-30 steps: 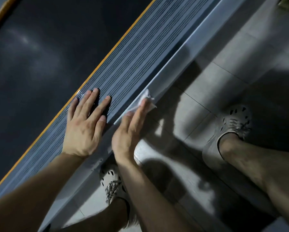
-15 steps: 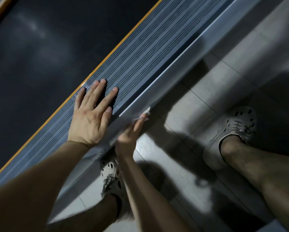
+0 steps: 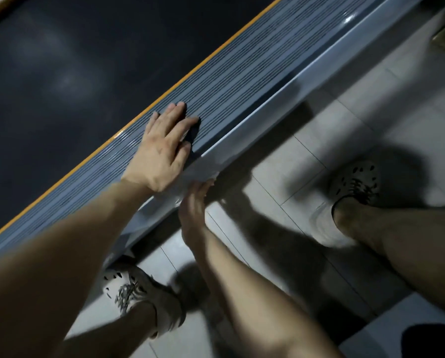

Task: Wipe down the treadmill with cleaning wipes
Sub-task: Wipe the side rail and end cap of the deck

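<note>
While left hand [image 3: 162,153] lies flat on ribbed grey treadmill [image 3: 242,81], straight-fingered right hand [image 3: 193,210] presses wipe [image 3: 205,173].

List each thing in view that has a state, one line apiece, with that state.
left hand: flat, fingers straight, resting on the ribbed side rail.
right hand: fingers straight, pressing the wipe against the rail's outer face.
wipe: mostly hidden behind the right hand, only a pale edge shows.
left shoe: planted on the tiled floor, beside the treadmill's edge.
right shoe: planted on the floor, apart from the treadmill.
</note>
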Action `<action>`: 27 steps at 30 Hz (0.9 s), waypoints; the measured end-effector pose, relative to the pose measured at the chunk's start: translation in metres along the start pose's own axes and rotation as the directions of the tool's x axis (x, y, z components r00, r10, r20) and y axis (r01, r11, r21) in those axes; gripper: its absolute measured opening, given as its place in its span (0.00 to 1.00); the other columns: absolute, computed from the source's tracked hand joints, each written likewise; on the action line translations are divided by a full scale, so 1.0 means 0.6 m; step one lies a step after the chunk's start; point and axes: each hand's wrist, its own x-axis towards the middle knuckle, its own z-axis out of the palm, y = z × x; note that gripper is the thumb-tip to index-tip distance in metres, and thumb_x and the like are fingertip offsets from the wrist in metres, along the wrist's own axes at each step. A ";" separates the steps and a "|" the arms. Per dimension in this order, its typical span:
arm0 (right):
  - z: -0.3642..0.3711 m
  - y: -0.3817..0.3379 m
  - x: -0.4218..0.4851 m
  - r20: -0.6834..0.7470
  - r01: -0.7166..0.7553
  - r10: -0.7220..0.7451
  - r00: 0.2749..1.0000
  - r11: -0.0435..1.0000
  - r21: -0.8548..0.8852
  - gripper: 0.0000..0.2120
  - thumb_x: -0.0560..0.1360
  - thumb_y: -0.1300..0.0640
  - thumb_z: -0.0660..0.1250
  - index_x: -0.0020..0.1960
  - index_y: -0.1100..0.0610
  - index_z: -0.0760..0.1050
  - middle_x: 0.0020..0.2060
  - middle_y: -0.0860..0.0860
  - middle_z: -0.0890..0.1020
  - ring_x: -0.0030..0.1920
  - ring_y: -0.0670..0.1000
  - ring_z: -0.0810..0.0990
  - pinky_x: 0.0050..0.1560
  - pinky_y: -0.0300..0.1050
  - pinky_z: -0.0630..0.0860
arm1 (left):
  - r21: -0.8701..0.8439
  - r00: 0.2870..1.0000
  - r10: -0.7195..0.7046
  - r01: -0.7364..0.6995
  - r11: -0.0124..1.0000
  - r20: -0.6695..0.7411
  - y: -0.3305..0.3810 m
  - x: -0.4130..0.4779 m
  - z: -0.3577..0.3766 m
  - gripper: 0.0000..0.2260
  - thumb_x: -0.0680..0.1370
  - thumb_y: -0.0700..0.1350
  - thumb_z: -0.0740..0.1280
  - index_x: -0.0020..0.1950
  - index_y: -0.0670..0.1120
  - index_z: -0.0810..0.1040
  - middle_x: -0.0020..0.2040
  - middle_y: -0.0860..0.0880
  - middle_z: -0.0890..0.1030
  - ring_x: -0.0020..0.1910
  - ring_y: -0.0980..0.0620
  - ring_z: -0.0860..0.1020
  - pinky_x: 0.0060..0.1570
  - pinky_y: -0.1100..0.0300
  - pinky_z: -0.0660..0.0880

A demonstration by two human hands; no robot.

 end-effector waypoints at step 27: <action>0.070 0.019 -0.093 -0.176 0.291 -0.329 0.928 0.933 -0.210 0.36 0.89 0.57 0.54 0.77 0.19 0.44 0.86 0.48 0.58 0.80 0.56 0.67 0.79 0.57 0.67 | 0.421 0.924 -0.257 0.121 0.899 0.283 -0.074 -0.243 -0.107 0.42 0.80 0.69 0.65 0.81 0.75 0.36 0.87 0.59 0.41 0.87 0.53 0.48 0.55 0.54 0.80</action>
